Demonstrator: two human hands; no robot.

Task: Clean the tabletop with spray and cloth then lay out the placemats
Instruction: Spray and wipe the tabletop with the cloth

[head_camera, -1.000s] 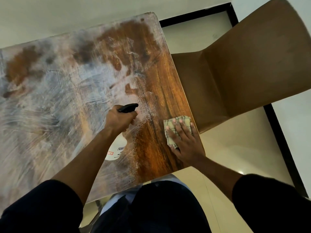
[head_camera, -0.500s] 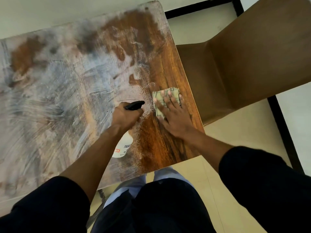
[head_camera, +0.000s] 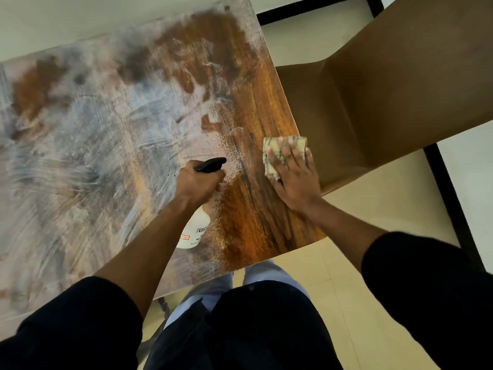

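The wooden tabletop is covered in whitish smears across its left and middle; a strip along its right side shows bare brown wood with fine droplets. My left hand grips a white spray bottle with a black trigger head, its nozzle pointing right. My right hand lies flat, fingers spread, on a folded pale checked cloth at the table's right edge. No placemats are in view.
A brown chair stands right beside the table's right edge, its seat just beyond the cloth. The floor is pale tile with black border strips. My dark-clothed body stands at the near table edge.
My right hand slid the cloth from the near right edge forward and left, then back right to the table's edge. The left hand with the bottle stayed almost still.
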